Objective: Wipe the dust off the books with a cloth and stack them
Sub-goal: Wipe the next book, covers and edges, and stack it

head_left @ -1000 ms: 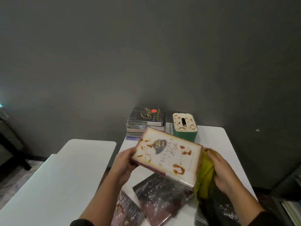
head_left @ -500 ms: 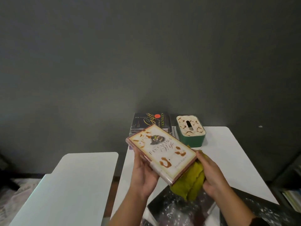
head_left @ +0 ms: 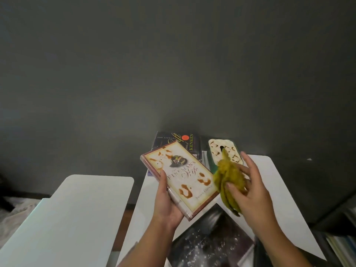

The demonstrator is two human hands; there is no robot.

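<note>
My left hand (head_left: 166, 201) grips a cream-covered book (head_left: 181, 176) by its left edge and holds it tilted above the white table (head_left: 285, 199). My right hand (head_left: 248, 187) holds a bunched yellow-green cloth (head_left: 228, 178) just off the book's right edge. Behind the held book, a stack of books (head_left: 189, 143) with a dark cover on top stands against the wall. Dusty dark books (head_left: 210, 239) lie flat on the table below my hands.
A green tissue box (head_left: 224, 151) with a cream patterned lid stands right of the stack. A second white table (head_left: 73, 212) lies to the left across a narrow gap. More books (head_left: 342, 245) sit on shelving at the lower right. A dark wall closes off the back.
The book has been turned so its cover faces up, held by the left hand alone. My right hand has pulled the cloth from under the book up to its right side.
</note>
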